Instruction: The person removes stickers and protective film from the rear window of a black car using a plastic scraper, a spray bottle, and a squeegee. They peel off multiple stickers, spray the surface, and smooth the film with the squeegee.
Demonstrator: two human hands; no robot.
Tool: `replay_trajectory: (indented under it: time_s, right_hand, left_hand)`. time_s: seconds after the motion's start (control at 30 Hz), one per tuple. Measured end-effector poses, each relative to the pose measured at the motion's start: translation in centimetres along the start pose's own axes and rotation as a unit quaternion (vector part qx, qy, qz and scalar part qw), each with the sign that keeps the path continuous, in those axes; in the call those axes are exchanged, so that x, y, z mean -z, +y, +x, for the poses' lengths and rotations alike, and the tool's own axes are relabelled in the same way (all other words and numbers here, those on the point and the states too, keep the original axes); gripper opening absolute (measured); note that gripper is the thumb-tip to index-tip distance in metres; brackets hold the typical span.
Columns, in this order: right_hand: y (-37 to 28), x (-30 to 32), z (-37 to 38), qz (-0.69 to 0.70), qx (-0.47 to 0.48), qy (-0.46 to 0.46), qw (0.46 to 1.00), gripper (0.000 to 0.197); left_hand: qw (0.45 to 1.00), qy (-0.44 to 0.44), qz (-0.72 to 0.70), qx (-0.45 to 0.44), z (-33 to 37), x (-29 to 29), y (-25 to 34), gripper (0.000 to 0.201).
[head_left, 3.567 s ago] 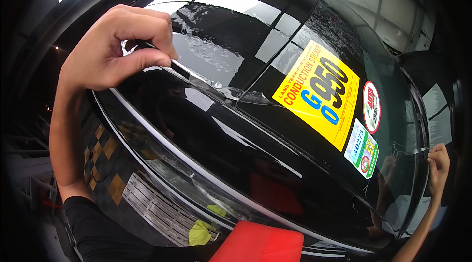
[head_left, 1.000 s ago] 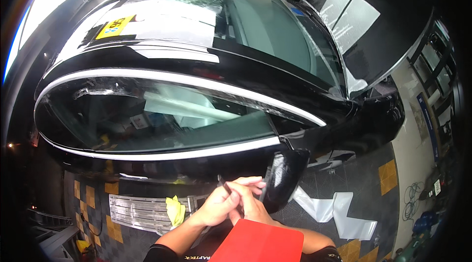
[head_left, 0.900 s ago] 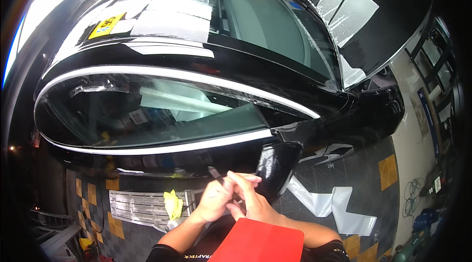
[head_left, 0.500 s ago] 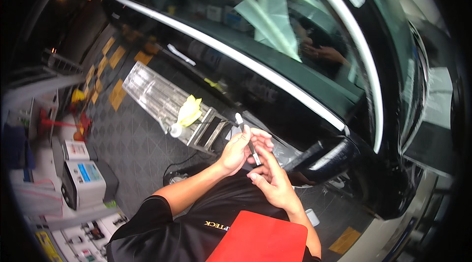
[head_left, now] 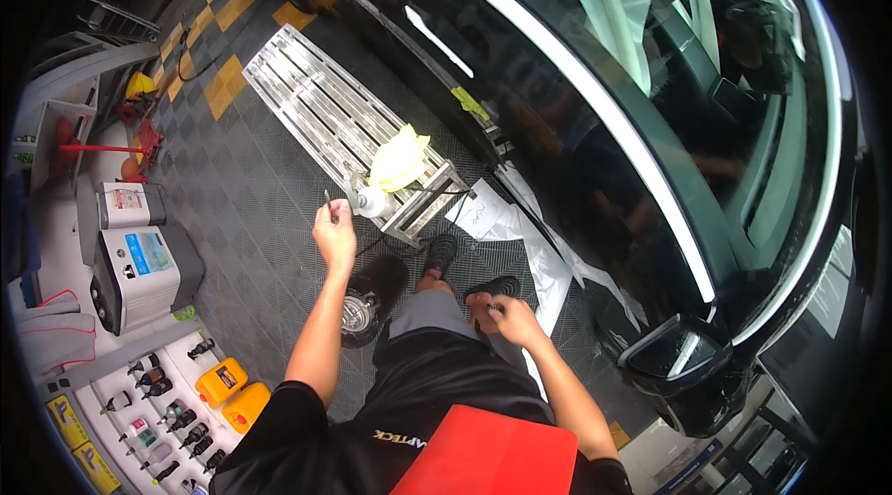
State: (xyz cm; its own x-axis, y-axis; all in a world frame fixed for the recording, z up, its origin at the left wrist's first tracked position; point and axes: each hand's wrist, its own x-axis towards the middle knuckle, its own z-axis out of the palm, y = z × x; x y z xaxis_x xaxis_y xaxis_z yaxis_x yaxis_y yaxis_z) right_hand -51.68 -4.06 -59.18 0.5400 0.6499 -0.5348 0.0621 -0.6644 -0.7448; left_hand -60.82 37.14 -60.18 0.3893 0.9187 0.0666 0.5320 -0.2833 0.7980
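My left hand [head_left: 334,230] is raised at the near end of the metal bench, beside a white spray bottle. Its fingers are closed on a slim dark pen-shaped tool [head_left: 328,200], of which only a short length shows. Low in front of my body, my right hand [head_left: 516,320] is closed near my knee. A small dark spot shows at its fingertips, too little to name. The white spray bottle [head_left: 373,202] and a crumpled pale yellow cloth [head_left: 401,159] are on the slatted metal bench [head_left: 316,100].
A black car with bright window trim [head_left: 595,77] fills the right side, its side mirror [head_left: 676,358] jutting out. White film [head_left: 553,277] lies on the floor by my feet. A round dark canister [head_left: 360,311] stands left of my legs. Grey machines [head_left: 139,277] and bottle shelves line the left.
My hands, together on the pen-shaped tool before, have parted. The left moved left toward the bench with it; the right dropped slightly. The view has shifted, showing my legs and more bench.
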Motion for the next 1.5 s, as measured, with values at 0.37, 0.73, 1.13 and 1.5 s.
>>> replay_trajectory:
  time_s: [0.37,0.73,1.13,1.5]
  right_hand:
    - [-0.7,-15.1,37.9,-0.303,0.072,0.029,0.950,0.026]
    - [-4.1,-14.9,46.6,-0.220,0.137,-0.034,0.965,0.077]
    - [-14.0,-6.1,31.7,0.055,0.119,0.080,0.988,0.057]
    - [-22.8,1.9,-1.2,0.154,0.255,0.190,0.936,0.044]
  left_hand:
    - [0.974,-0.169,-0.061,0.138,-13.0,8.0,-4.2,0.016]
    - [0.976,-0.156,-0.108,0.105,-11.4,10.0,-4.5,0.016]
    - [0.969,-0.086,-0.229,0.026,-10.3,8.8,0.3,0.014]
    - [0.873,-0.343,-0.343,0.050,-22.6,0.4,11.7,0.031]
